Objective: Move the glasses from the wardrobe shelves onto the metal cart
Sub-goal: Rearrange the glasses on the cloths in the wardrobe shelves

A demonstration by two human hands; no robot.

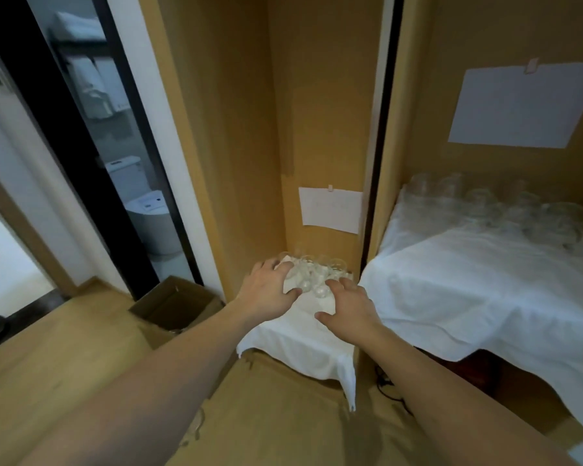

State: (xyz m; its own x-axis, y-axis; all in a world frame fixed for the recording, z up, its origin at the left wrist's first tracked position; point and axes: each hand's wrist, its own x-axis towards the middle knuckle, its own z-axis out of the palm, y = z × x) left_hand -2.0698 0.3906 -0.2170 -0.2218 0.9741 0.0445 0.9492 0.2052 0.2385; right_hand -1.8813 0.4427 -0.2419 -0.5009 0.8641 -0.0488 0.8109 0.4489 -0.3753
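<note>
Several clear glasses [313, 272] stand clustered at the back of a low wardrobe shelf covered by a white cloth [303, 338]. My left hand [266, 287] reaches over the left edge of the cluster with its fingers spread, fingertips at the glasses. My right hand [347, 307] lies over the cloth just right of it, fingers stretched toward the nearest glasses and thumb apart. Neither hand plainly holds a glass. More glasses [505, 206] stand at the back of the higher right-hand shelf on another white cloth [468, 290]. The metal cart is out of view.
A wooden divider [374, 196] separates the two wardrobe compartments. Paper sheets [330, 210] are taped to the back walls. An open cardboard box [179, 306] sits on the floor to the left, beside a glass bathroom door [115, 146].
</note>
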